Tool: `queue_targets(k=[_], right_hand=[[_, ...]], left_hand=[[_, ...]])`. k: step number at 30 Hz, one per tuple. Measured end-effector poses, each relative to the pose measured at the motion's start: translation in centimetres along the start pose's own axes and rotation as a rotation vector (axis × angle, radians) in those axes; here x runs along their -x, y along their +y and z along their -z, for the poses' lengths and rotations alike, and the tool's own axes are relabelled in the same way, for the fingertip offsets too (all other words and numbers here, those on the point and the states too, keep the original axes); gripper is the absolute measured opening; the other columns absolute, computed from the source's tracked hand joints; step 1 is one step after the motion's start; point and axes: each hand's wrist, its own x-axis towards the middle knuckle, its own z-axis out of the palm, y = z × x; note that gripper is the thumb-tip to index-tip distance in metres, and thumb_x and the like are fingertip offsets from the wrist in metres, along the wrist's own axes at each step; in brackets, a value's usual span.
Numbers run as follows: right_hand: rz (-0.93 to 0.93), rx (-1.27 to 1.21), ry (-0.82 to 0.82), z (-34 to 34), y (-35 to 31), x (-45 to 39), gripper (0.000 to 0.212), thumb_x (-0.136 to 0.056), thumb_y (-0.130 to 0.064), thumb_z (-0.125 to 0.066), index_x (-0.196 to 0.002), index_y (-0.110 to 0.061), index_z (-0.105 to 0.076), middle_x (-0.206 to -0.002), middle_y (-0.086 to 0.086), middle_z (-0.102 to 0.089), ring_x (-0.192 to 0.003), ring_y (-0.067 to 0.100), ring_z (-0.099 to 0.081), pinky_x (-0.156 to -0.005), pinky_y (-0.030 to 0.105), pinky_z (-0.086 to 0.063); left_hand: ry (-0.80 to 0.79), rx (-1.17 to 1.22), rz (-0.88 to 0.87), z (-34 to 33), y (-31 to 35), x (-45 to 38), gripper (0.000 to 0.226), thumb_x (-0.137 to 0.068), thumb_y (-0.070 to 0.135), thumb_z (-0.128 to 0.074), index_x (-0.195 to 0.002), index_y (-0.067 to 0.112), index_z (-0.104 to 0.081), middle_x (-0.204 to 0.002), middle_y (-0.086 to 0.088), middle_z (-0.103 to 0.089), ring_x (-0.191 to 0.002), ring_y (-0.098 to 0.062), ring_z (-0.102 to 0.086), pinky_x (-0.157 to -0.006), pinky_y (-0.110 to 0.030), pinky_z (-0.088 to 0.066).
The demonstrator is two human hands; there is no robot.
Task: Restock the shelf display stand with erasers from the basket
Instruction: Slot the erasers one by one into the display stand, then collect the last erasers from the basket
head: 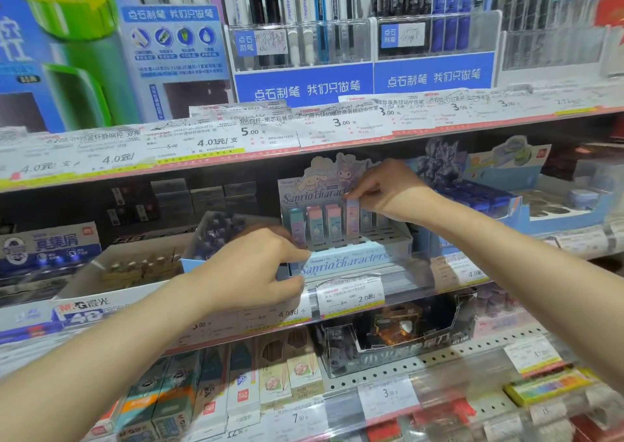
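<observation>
A pale blue cartoon-printed display stand [341,260] sits on the middle shelf, with a grid of slots. Several upright erasers [315,222] in pink and teal sleeves fill its back row. My right hand [385,188] pinches the top of a purple eraser [352,217] that stands in the back row, to the right of the pink ones. My left hand [256,269] grips the stand's front left corner, thumb under its edge. No basket is in view.
Price tags [349,296] hang along the shelf rail below the stand. A white carton [111,286] stands to the left, a blue eraser display [479,201] to the right. Pen racks [304,42] fill the shelf above; a black sharpener box [398,340] sits below.
</observation>
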Motion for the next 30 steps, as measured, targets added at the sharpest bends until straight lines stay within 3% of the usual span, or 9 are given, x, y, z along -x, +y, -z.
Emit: queue_targets(k=[4,8,11,15,18,20,22,25,30], right_hand=[[0.041,0.005,-0.028,-0.3,0.1,0.5,0.024,-0.083,-0.001,-0.056,-0.101,-0.005,-0.072,-0.11,0.01,-0.071,-0.104,0.022,-0.064,-0.089,0.013,-0.042],[0.167,-0.002,-0.031,-0.5,0.6,1.2,0.022,-0.082,0.007,-0.054,-0.094,0.003,-0.073,-0.102,0.022,-0.069,-0.092,0.023,-0.064,-0.066,-0.006,-0.028],[0.169,0.031,-0.063,-0.5,0.5,1.5,0.024,-0.085,0.002,-0.052,-0.098,0.002,-0.072,-0.107,0.019,-0.066,-0.094,0.025,-0.062,-0.068,0.001,-0.033],[0.201,0.1,-0.084,-0.1,0.1,1.9,0.03,-0.083,0.005,-0.045,-0.102,0.004,-0.069,-0.115,0.022,-0.063,-0.105,0.034,-0.058,-0.087,0.027,-0.04],[0.176,0.178,-0.118,0.4,-0.3,3.1,0.049,-0.083,0.003,-0.039,-0.127,-0.011,-0.055,-0.132,0.018,-0.053,-0.117,0.034,-0.052,-0.095,0.032,-0.044],[0.182,0.117,-0.021,0.2,-0.3,4.8,0.059,-0.084,-0.002,-0.04,-0.14,-0.019,-0.038,-0.136,0.016,-0.05,-0.117,0.034,-0.052,-0.098,0.035,-0.044],[0.261,-0.024,0.148,-0.5,0.2,7.4,0.055,-0.083,-0.006,-0.045,-0.137,-0.012,-0.04,-0.13,0.016,-0.052,-0.115,0.031,-0.052,-0.095,0.028,-0.038],[0.351,-0.308,0.249,-2.9,1.2,12.6,0.04,-0.081,-0.005,-0.049,-0.121,-0.006,-0.053,-0.111,0.005,-0.055,-0.101,0.018,-0.055,-0.086,0.022,-0.041],[0.191,-0.568,0.069,-10.3,3.3,21.6,0.026,-0.086,-0.007,-0.052,-0.102,-0.027,-0.056,-0.082,-0.02,-0.057,-0.068,-0.002,-0.053,-0.063,0.012,-0.042]], left_hand=[[0.041,0.026,-0.005,-0.1,0.1,-0.2,0.056,-0.075,0.052,-0.039,-0.116,0.026,-0.065,-0.1,0.002,-0.074,-0.087,-0.014,-0.066,-0.072,-0.041,-0.055],[0.057,0.03,0.008,0.1,0.6,-0.1,0.062,-0.072,0.054,-0.037,-0.115,0.022,-0.067,-0.103,0.003,-0.074,-0.086,-0.015,-0.067,-0.072,-0.042,-0.055],[0.066,0.005,0.043,-0.1,0.6,-0.2,0.056,-0.074,0.051,-0.043,-0.115,0.02,-0.067,-0.11,0.005,-0.072,-0.09,-0.012,-0.067,-0.076,-0.037,-0.056],[0.054,-0.024,0.096,-0.1,0.7,-0.3,0.053,-0.075,0.05,-0.043,-0.114,0.024,-0.068,-0.099,0.0,-0.074,-0.081,-0.014,-0.067,-0.069,-0.038,-0.055],[0.082,-0.072,0.111,0.1,1.7,-0.3,0.058,-0.073,0.051,-0.035,-0.1,0.017,-0.073,-0.092,-0.004,-0.074,-0.081,-0.02,-0.066,-0.069,-0.037,-0.054],[0.172,-0.166,0.098,-0.7,2.8,0.4,0.056,-0.075,0.047,-0.037,-0.103,0.012,-0.071,-0.102,-0.008,-0.072,-0.093,-0.027,-0.064,-0.082,-0.039,-0.05],[0.301,-0.192,0.122,-2.5,4.1,2.0,0.049,-0.078,0.039,-0.044,-0.108,0.008,-0.066,-0.113,-0.012,-0.067,-0.105,-0.031,-0.059,-0.092,-0.045,-0.042],[0.421,-0.047,0.165,-5.9,7.4,5.3,0.034,-0.08,0.028,-0.05,-0.098,0.003,-0.065,-0.094,-0.014,-0.068,-0.087,-0.028,-0.06,-0.079,-0.036,-0.046],[0.323,0.228,0.397,-14.8,11.1,10.9,0.031,-0.075,0.034,-0.048,-0.086,0.012,-0.066,-0.058,0.016,-0.05,-0.049,-0.009,-0.045,-0.054,-0.022,-0.041]])
